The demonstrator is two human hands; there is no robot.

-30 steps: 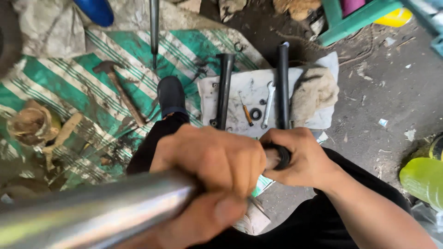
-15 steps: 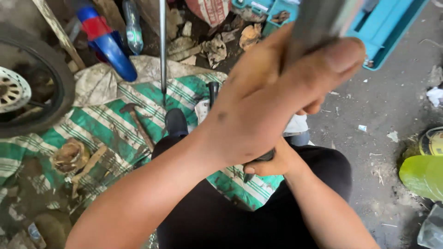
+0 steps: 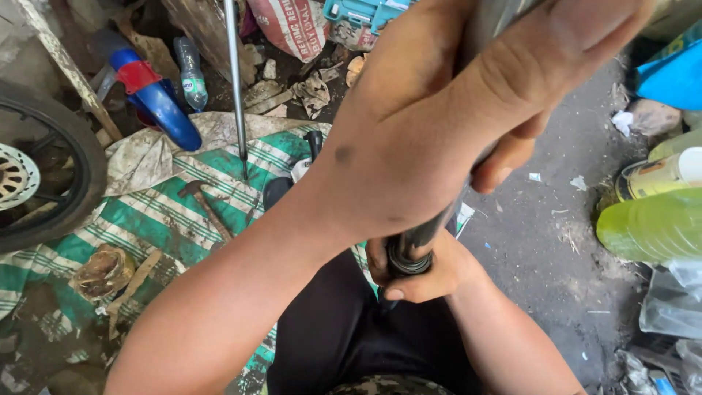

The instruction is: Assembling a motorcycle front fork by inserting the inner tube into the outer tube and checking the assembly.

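Both hands grip one steel tube point(image 3: 420, 238) held upright close to the camera: left hand point(image 3: 453, 110) wrapped around its upper length, right hand point(image 3: 424, 274) closed around its dark lower end above the lap. At 9 o'clock, one hammer point(image 3: 205, 205) lies on a green striped tarp point(image 3: 168, 241), one wheel point(image 3: 44, 175) beyond its edge. At 3 o'clock, one bottle of green liquid point(image 3: 651, 223) borders bare floor point(image 3: 548, 249). Farther, at 11 o'clock, one thin rod point(image 3: 235, 88) stands beside one clear bottle point(image 3: 191, 73).
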